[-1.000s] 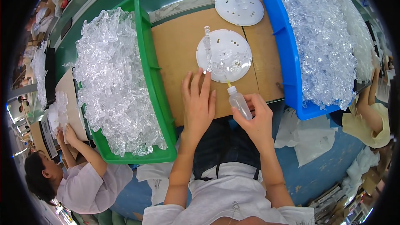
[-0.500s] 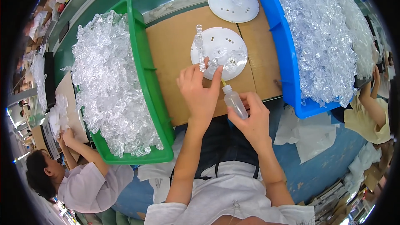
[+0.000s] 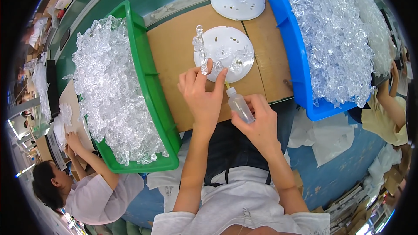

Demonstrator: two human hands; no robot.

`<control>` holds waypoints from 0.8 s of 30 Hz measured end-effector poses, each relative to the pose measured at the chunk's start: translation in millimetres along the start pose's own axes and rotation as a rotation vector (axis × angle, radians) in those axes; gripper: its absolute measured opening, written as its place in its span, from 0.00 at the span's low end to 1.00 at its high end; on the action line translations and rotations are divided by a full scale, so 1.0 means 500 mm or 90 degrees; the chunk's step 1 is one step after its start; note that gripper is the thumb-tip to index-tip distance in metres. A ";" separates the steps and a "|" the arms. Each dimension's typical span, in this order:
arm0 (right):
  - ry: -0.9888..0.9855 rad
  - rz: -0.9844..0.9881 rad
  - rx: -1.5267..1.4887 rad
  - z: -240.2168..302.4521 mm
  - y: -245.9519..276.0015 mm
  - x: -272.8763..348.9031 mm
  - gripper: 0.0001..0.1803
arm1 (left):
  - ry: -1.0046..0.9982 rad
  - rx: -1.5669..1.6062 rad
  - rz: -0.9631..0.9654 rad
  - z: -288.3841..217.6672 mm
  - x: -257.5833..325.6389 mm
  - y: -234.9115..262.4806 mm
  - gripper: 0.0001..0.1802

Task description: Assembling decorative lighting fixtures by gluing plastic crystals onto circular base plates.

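My left hand (image 3: 201,98) is raised at the near left edge of a round white plate (image 3: 227,37) with small slots and holes. Its fingers are closed around a clear plastic piece whose knobbly arm (image 3: 199,45) stands up beside the index finger; the rest of the piece spreads over the plate. Gripped in my right hand (image 3: 262,122) is a small translucent squeeze bottle (image 3: 238,105) with a yellow nozzle. The nozzle tip points toward the clear piece, just beneath my left thumb. Whether the tip touches it is hidden.
On the left stands a green bin (image 3: 149,74) heaped with clear plastic pieces; a blue bin (image 3: 304,61) of similar pieces is on the right. Another white plate (image 3: 222,6) bearing a clear upright lies behind. Cardboard (image 3: 172,39) covers the bench. People work at both sides.
The whole view has shifted slightly, so plates and hands appear a little further left. My hands keep hold of the clear piece and the bottle, with little movement between them.
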State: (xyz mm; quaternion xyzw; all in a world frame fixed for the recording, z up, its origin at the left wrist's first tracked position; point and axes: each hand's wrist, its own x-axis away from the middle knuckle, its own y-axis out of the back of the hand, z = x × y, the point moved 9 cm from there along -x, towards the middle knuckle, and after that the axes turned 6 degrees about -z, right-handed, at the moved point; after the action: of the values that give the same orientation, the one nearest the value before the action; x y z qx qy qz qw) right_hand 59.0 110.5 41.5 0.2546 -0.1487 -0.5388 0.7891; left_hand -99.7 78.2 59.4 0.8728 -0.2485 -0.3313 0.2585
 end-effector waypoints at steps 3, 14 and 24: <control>0.002 0.005 0.006 0.003 -0.002 0.001 0.15 | -0.006 -0.007 0.003 -0.001 0.000 0.000 0.20; -0.006 -0.006 0.010 0.015 -0.019 0.003 0.14 | -0.007 -0.010 -0.030 -0.002 0.007 0.000 0.19; -0.034 -0.001 -0.025 0.016 -0.025 0.006 0.14 | -0.009 -0.013 -0.043 -0.005 0.007 0.004 0.17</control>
State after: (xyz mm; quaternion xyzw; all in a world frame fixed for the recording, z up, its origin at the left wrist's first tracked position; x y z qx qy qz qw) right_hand 46.4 101.9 41.1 0.2248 -0.1586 -0.5492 0.7891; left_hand -96.1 75.3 60.8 0.8757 -0.2174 -0.3483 0.2541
